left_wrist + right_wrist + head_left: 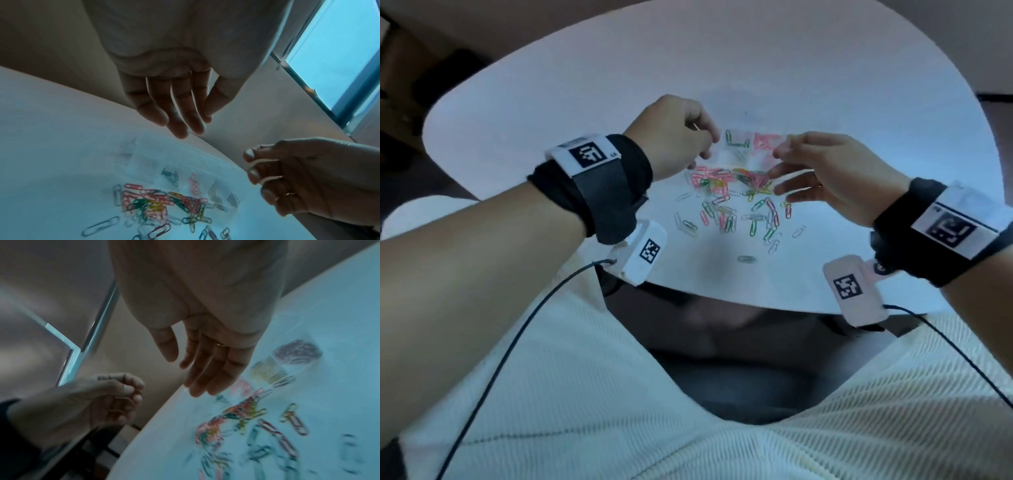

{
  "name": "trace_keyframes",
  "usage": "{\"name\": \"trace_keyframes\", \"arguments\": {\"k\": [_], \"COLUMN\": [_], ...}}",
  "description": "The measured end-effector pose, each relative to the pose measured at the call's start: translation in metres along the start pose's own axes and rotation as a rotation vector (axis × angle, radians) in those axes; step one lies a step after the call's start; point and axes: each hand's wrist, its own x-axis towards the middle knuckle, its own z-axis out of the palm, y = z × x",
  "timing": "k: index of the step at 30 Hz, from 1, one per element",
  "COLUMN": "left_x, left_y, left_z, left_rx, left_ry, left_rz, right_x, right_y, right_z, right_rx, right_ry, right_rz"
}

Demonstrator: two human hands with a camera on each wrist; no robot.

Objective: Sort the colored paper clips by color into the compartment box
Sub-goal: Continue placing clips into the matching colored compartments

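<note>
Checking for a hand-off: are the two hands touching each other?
Apart. Head view shows left hand and right hand separated, compartment box visible between them.

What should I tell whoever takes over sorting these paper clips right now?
Left hand: fingers curled above the left end of the clear plastic compartment box; too blurred to tell whether it pinches a clip.
Right hand: fingers fairly straight, apparently holding nothing, by the box's right end.
Done: green clips, pink clips, yellow clips and dark clips each lie in separate compartments.
Left: the mixed pile of loose coloured paper clips on the white table, near side of the box, including pink, green, yellow and pale ones.
</note>
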Motion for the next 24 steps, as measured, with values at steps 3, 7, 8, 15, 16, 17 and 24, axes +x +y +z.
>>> {"name": "trace_keyframes", "arguments": {"k": [3,7,8,15,16,17,24], "left_x": [-0.01,-0.001,0.004,0.032,0.034,0.035,0.032], "left_y": [-0.013,-0.031,-0.034,-0.063,-0.067,-0.071,-0.092], "left_z": [0.006,0.02,0.023,0.024,0.023,0.023,0.031], "left_rx": [0.106,0.248,0.306,0.609,0.624,0.632,0.616], "left_ry": [-0.011,-0.061,-0.081,-0.182,-0.193,-0.209,-0.433], "left_rz": [0.023,0.041,0.056,-0.01,-0.029,-0.045,0.029], "right_x": [-0.011,-0.007,-0.005,0.019,0.022,0.024,0.026], "right_y": [0.021,0.045,0.049,0.066,0.066,0.064,0.057], "right_z": [0.003,0.013,0.015,0.017,0.015,0.013,-0.001], "right_rx": [-0.219,-0.624,-0.688,-0.948,-0.973,-1.0,-1.116], "right_ry": [-0.031,-0.004,0.004,0.065,0.05,0.024,-0.165], "right_rz": [0.008,-0.062,-0.075,-0.099,-0.086,-0.075,-0.021]}}
